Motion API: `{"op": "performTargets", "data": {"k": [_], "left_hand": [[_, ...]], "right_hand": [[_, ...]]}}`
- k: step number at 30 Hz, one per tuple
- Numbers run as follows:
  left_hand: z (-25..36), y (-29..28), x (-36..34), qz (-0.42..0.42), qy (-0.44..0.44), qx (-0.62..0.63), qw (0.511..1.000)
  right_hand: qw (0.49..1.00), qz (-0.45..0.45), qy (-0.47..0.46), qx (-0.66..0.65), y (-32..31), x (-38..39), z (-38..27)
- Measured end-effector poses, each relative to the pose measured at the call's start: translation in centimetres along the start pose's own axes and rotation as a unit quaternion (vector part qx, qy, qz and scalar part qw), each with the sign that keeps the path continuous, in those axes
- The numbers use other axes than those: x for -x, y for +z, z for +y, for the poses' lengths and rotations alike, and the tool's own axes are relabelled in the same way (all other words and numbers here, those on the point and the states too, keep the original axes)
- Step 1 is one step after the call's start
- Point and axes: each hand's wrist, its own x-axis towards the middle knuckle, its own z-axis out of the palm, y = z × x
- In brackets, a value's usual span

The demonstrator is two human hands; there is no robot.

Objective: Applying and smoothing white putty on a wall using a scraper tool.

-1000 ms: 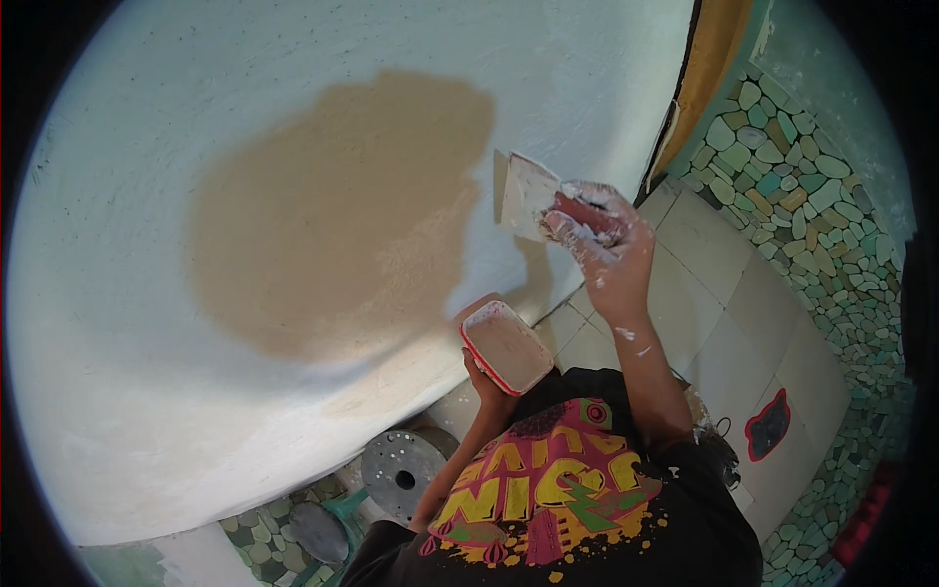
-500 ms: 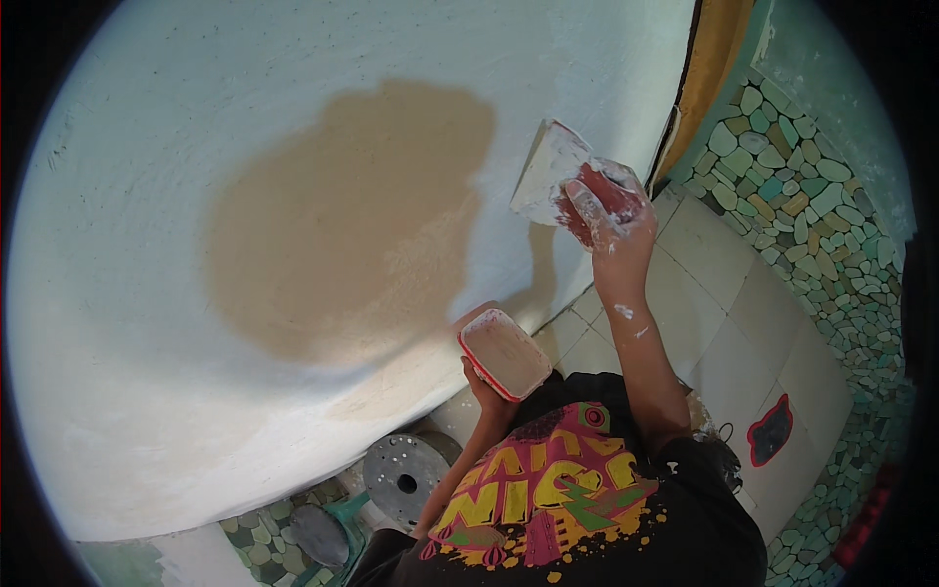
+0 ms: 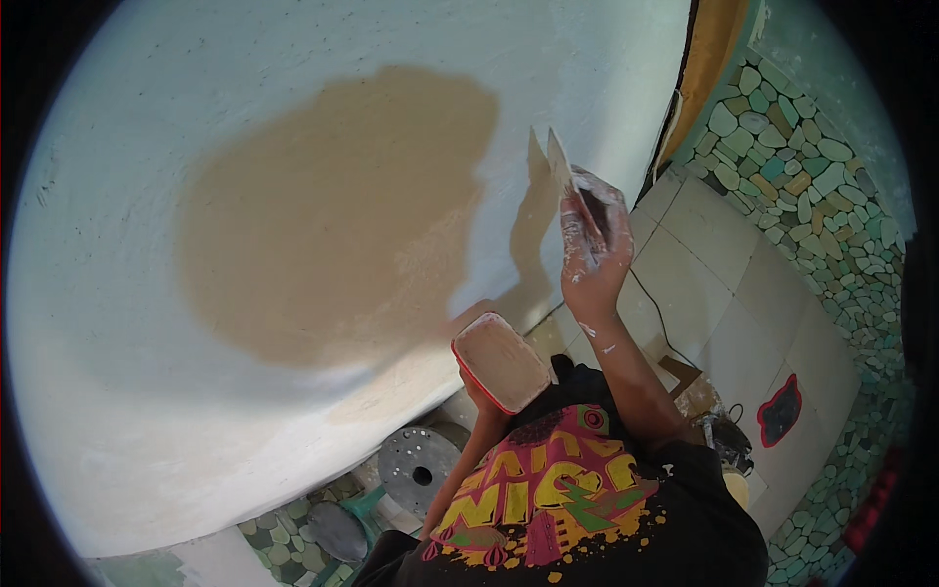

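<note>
My right hand (image 3: 599, 227), smeared with white paste, is closed round the handle of a putty knife (image 3: 558, 159). Its blade points up beside the pale wall (image 3: 108, 254), turned nearly edge-on, and its shadow falls just to the left. I cannot see a gap or contact between blade and wall clearly; they look apart. Lower down, my left hand (image 3: 478, 396) grips a rectangular tub (image 3: 473, 380) with a red rim from its left side and below. Pale, smooth putty (image 3: 504, 360) lies inside the tub. Most of the left fingers are hidden beneath it.
A large shadow covers the wall's middle. Below stand a grey disc with holes (image 3: 419, 473) and a dark round lid-like thing (image 3: 337, 531). Right are floor tiles (image 3: 690, 249), a cable (image 3: 657, 311), a red-edged dark patch (image 3: 780, 411) and a pebble-patterned surface (image 3: 812, 176).
My right hand has moved slightly left and down and turned, so the blade went from broad face to nearly edge-on. The tub stays in my left hand, almost unmoved.
</note>
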Motion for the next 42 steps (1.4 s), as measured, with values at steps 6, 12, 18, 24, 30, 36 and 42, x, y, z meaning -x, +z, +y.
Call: {"op": "performTargets", "data": {"k": [6, 12, 18, 24, 30, 36, 42], "left_hand": [[2.3, -1.2, 1.1, -0.018, -0.047, 0.047, 0.998], [3.7, -1.5, 0.5, -0.034, -0.057, 0.006, 0.998], [4.8, -0.8, 0.7, -0.044, -0.082, 0.012, 0.996], [5.2, 0.3, 1.7, -0.027, -0.099, 0.012, 0.995], [5.9, 0.1, 2.0, -0.051, -0.108, 0.027, 0.993], [6.2, -0.7, 2.5, 0.000, -0.098, -0.002, 0.995], [7.1, -1.0, 2.2, -0.019, -0.090, -0.005, 0.996]], "right_hand": [[0.994, -0.052, -0.045, 0.083, 0.1, 0.5, -0.1], [0.979, -0.036, -0.118, 0.161, -1.5, -1.0, -1.6], [0.969, -0.041, -0.151, 0.189, -2.3, -2.3, -3.6], [0.960, -0.036, -0.178, 0.215, -1.9, -2.4, -4.2], [0.956, -0.061, -0.158, 0.238, -1.7, -0.1, -2.1], [0.904, -0.076, -0.273, 0.321, -1.2, 1.3, 2.2], [0.852, -0.118, -0.328, 0.392, -0.8, -0.5, 4.6]]}}
